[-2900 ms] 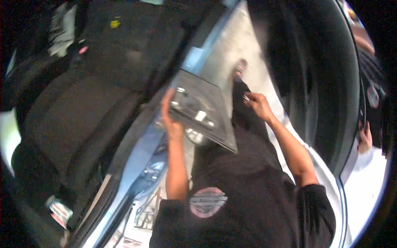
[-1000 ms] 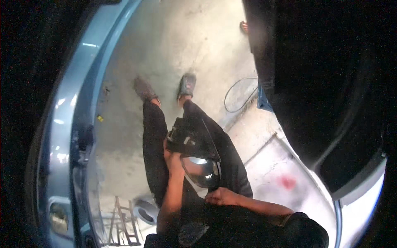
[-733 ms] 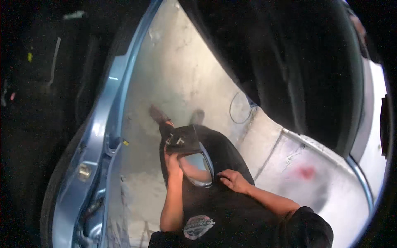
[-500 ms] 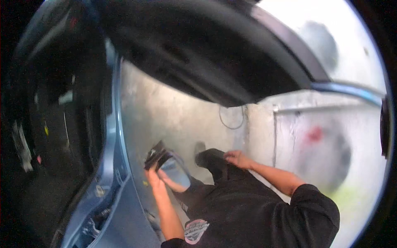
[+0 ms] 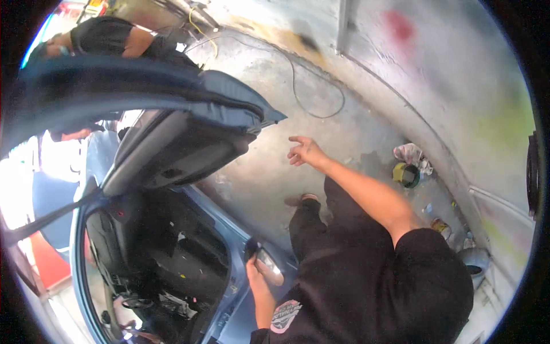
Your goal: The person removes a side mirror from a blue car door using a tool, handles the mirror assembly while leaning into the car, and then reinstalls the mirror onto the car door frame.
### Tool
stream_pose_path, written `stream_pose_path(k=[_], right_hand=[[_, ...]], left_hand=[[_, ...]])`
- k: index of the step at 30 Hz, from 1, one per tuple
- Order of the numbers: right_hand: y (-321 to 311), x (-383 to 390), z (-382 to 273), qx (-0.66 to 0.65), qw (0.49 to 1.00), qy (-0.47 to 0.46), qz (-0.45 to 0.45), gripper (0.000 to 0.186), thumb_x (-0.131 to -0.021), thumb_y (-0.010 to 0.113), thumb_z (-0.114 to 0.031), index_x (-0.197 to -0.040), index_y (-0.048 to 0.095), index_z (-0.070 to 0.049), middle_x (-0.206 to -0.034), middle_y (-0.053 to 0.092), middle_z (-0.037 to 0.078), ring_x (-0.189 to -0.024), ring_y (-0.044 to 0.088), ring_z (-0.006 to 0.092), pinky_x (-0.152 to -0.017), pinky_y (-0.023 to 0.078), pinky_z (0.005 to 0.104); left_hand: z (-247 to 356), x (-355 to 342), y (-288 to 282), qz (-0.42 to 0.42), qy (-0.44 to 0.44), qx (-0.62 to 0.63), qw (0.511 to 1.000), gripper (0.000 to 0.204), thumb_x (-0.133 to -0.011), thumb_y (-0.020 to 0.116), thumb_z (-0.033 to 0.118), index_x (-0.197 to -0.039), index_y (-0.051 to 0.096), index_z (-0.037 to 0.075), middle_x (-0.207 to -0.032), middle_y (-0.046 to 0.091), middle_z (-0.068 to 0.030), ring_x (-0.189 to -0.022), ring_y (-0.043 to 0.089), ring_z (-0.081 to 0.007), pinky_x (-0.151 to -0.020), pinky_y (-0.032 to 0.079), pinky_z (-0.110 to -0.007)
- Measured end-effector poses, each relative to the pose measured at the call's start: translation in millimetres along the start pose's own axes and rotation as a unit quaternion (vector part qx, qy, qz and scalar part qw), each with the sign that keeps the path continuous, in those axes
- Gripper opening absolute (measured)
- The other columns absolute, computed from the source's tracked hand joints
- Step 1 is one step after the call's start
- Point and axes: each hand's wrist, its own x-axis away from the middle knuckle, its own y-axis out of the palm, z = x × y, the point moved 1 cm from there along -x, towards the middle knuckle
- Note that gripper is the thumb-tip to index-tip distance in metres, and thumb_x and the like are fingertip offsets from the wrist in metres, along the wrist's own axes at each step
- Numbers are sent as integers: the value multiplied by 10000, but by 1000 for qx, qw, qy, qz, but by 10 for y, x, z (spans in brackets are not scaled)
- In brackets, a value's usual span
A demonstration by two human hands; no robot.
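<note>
My left hand (image 5: 252,268) grips a car side mirror (image 5: 270,272), low beside the blue car body. The mirror glass faces up and catches the light; its dark housing is partly hidden by my fingers. My right hand (image 5: 306,152) is stretched out ahead over the floor, empty, with its fingers apart. Nearest to it is the free edge of the open car door (image 5: 197,146), a short way to its left. The door's dark inner panel shows, and its blue frame is blurred.
Left of me lies the open car interior (image 5: 183,246), with small scraps on its dark floor. Beyond the door stands a person in a dark shirt (image 5: 103,35). A cable (image 5: 294,74) loops across the floor. Rubbish and a yellow-rimmed container (image 5: 406,175) line the wall at right.
The view has turned, bringing the person, car interior and wall-side rubbish into sight. My right hand has moved from by my leg out toward the door. My left hand still holds the mirror.
</note>
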Motion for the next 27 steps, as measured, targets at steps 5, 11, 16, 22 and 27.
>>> stream_pose_path(k=[5, 11, 16, 22, 27], right_hand=[[-291, 177, 55, -16, 999, 13, 31, 689, -922, 601, -102, -1560, 372, 18, -967, 728, 159, -729, 721, 221, -650, 604, 327], [-384, -4, -570, 42, 998, -4, 40, 744, -921, 592, -93, -1602, 303, -10, -813, 724, 132, -575, 652, 181, -525, 550, 320], [-29, -811, -1261, 293, 953, -64, 25, 788, -883, 597, -107, -1611, 301, -51, -731, 709, 136, -520, 637, 202, -477, 525, 351], [28, -1645, -1522, 569, 812, -117, 53, 733, -858, 532, -87, -1571, 365, -52, -792, 722, 203, -626, 715, 286, -543, 569, 428], [-128, -2188, -1707, 471, 881, -30, 18, 758, -850, 513, -98, -1587, 340, -63, -841, 729, 199, -643, 715, 279, -565, 570, 435]], left_hand=[[35, 102, 156, -104, 5, -80, 991, 364, -884, 685, 275, -1151, 721, 30, -1131, 705, -73, -1051, 644, -231, -966, 480, -337], [-5, -391, 443, -234, 7, -139, 962, 357, -877, 666, 217, -1173, 719, 24, -1130, 718, -76, -1056, 658, -232, -976, 489, -343], [-55, -682, 489, -282, -2, -161, 946, 360, -872, 650, 169, -1192, 717, 19, -1130, 729, -79, -1059, 671, -234, -985, 497, -347], [-11, -865, 469, -260, -51, -164, 950, 322, -893, 648, 150, -1177, 720, 16, -1121, 730, -71, -1051, 667, -218, -997, 494, -335], [203, -509, 917, -227, -42, -126, 965, 324, -916, 626, 162, -1191, 705, 10, -1145, 717, -80, -1073, 657, -222, -1008, 489, -342]])
